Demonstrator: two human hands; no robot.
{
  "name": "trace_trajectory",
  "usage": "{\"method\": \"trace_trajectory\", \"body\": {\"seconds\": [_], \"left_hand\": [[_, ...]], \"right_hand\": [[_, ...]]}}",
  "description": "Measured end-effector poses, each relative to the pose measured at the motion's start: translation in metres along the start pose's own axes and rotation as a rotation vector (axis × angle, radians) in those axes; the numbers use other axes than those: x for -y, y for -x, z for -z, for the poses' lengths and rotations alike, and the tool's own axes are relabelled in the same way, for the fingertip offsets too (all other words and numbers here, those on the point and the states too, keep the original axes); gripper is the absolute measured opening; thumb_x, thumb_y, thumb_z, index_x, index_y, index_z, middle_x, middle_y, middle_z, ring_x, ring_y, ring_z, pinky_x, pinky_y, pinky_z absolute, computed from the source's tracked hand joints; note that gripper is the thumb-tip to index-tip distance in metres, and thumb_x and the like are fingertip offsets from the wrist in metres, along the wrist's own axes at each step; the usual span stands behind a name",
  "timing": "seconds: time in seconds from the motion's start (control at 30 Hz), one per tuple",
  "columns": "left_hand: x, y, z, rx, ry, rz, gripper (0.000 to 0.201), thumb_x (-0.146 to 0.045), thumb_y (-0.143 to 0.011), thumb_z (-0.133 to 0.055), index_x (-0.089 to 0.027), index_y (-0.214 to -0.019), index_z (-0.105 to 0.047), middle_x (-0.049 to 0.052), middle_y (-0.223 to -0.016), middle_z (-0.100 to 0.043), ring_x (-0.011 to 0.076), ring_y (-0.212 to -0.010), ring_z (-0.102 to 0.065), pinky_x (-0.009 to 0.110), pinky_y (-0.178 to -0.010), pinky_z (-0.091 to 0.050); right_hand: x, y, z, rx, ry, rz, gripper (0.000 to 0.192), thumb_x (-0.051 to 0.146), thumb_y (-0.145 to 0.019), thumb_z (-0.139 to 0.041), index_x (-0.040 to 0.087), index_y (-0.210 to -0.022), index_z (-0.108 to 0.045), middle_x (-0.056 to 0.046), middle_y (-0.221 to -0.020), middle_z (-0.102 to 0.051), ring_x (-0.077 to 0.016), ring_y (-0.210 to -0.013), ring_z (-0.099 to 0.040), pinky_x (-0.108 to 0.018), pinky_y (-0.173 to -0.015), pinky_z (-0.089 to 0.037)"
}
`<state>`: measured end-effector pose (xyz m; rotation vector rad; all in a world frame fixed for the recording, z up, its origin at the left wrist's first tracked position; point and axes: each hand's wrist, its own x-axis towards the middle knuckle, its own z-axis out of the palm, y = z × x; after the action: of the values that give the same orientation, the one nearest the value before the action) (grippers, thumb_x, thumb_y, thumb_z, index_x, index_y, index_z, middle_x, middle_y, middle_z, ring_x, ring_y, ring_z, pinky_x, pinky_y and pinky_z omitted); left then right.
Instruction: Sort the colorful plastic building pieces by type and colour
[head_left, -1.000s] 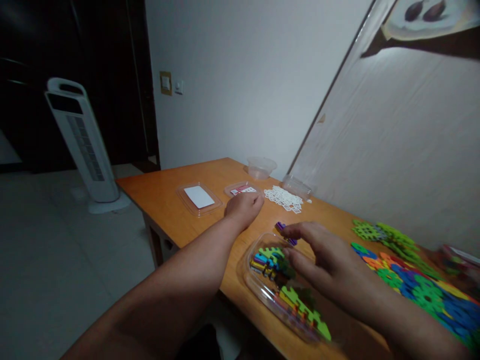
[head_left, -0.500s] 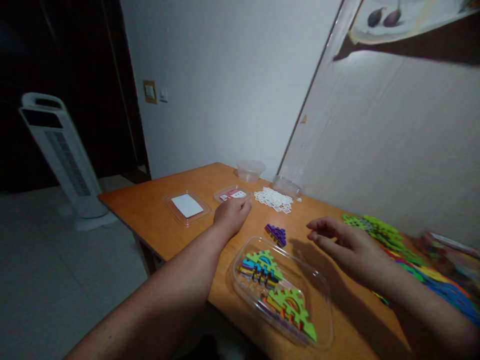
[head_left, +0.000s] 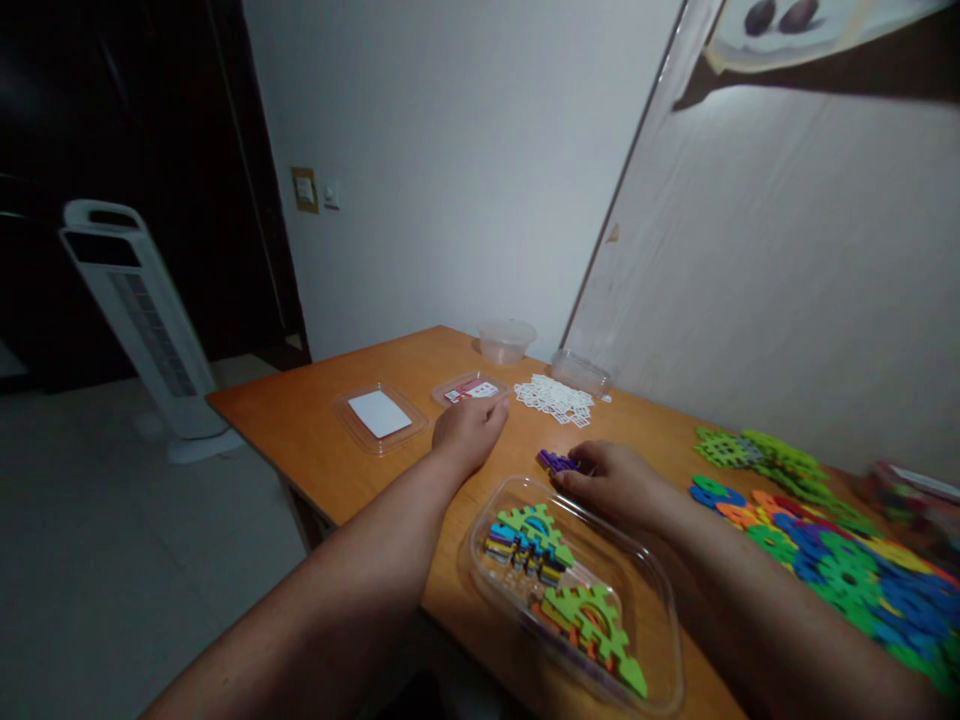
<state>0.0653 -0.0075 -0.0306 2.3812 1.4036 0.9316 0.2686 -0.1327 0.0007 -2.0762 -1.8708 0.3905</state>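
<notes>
right hand [head_left: 611, 480] curled over small purple pieces [head_left: 556, 461] on orange wooden table [head_left: 315, 440], fingertips touching them; not clear whether actually pinched or only covered. purple pieces just beyond far rim of clear plastic tray [head_left: 660, 620], which holds two stacks of coloured foam gear pieces [head_left: 536, 535], topped green. tray close to near table edge, its front rim almost at the drop. left hand [head_left: 469, 430] loosely closed, resting knuckles-up on bare tabletop, nothing visibly held, fingertips just beside small clear lid with red-and-white card [head_left: 469, 388]. further left, clear lid with white card [head_left: 379, 413], near left edge of table. beyond, white lattice pieces [head_left: 555, 398], clear bowl [head_left: 506, 340] and another clear container [head_left: 581, 372] against wall. spread of coloured foam gears [head_left: 840, 560] at right, running along wall side. open bare wood between left hand and table's left corner, and between tray and purple pieces only a narrow strip. white tower fan [head_left: 135, 320] on tiled floor, well apart from table.
</notes>
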Motion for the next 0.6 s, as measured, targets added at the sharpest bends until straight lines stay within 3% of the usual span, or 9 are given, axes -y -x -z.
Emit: {"method": "trace_trajectory", "body": {"seconds": [0.2, 0.37, 0.6], "left_hand": [[-0.001, 0.001, 0.0, -0.002, 0.016, 0.023, 0.062, -0.06, -0.097, -0.028, -0.023, -0.08, -0.074, 0.008, -0.083, -0.074, 0.0186, -0.067, -0.057, 0.031, -0.056, -0.021], [-0.001, 0.0, -0.001, -0.018, 0.02, 0.022, 0.063, -0.062, -0.097, -0.028, -0.023, -0.08, -0.074, 0.008, -0.08, -0.073, 0.0182, -0.064, -0.055, 0.032, -0.056, -0.019], [0.002, -0.001, -0.003, -0.003, 0.032, 0.004, 0.064, -0.062, -0.097, -0.027, -0.023, -0.086, -0.076, 0.008, -0.08, -0.072, 0.0178, -0.063, -0.053, 0.032, -0.057, -0.019]], "right_hand": [[0.006, 0.006, 0.014, -0.046, 0.011, 0.0, 0.021, 0.033, -0.082, -0.058, 0.018, -0.088, -0.072, -0.008, -0.082, -0.074, -0.0227, -0.077, -0.066, -0.033, -0.067, -0.045], [0.028, 0.034, 0.035, -0.147, -0.109, 0.118, 0.023, 0.039, -0.087, -0.055, 0.02, -0.091, -0.067, -0.005, -0.082, -0.071, -0.0196, -0.072, -0.061, -0.031, -0.062, -0.043], [0.071, 0.084, 0.031, -0.062, -0.091, 0.281, 0.01, 0.031, -0.091, -0.056, 0.024, -0.097, -0.06, -0.002, -0.087, -0.067, -0.0171, -0.076, -0.061, -0.029, -0.064, -0.044]]}}
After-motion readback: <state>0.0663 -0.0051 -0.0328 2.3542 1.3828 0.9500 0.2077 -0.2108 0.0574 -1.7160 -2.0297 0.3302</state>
